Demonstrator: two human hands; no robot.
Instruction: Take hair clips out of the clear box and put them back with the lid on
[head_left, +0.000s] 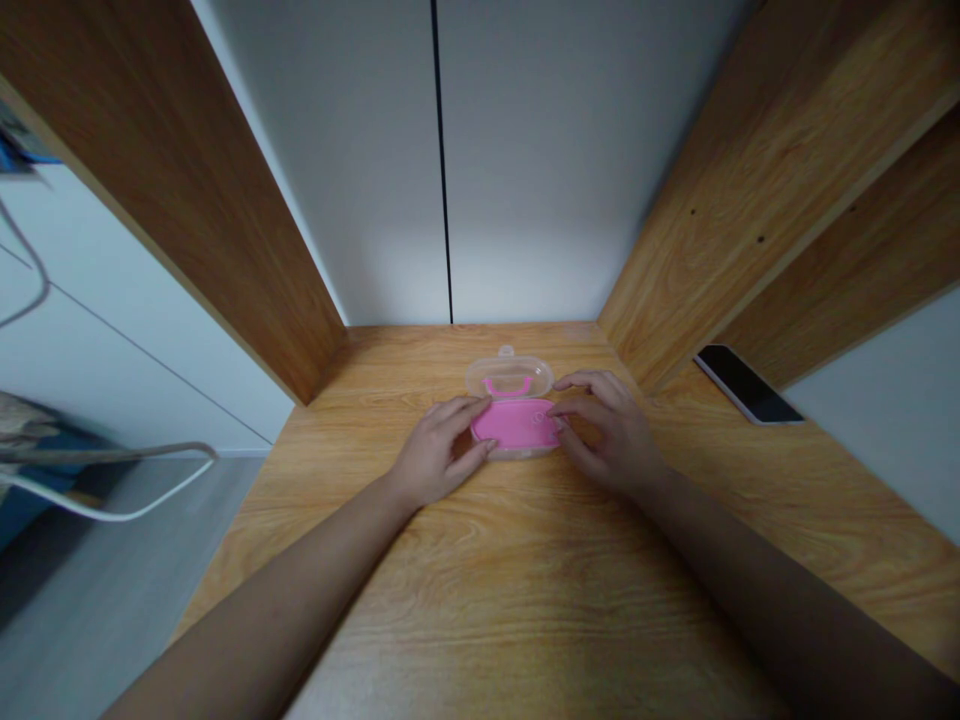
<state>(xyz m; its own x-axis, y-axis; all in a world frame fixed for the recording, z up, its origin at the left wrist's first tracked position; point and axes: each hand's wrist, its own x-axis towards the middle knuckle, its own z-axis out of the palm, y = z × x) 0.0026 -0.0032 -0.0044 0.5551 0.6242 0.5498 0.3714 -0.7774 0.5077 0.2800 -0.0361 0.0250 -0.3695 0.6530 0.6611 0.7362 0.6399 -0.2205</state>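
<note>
A small oval case lies on the wooden surface, its clear lid (536, 372) with a pink handle folded open toward the back wall. A pink insert (514, 425) fills the clear base. My left hand (442, 450) grips the left end of the case, thumb at the front edge and fingers at the back. At the right end, my right hand (607, 430) has its thumb and a finger on the pink insert, with the index finger reaching to the lid's right edge. Whether it pinches a small part there is too small to tell.
A dark-screened phone (750, 385) lies at the right on the wooden surface (480, 600). Wooden uprights stand left (202, 200) and right (720, 200), with a pale panel (540, 180) behind. Cables (135, 515) hang at the far left.
</note>
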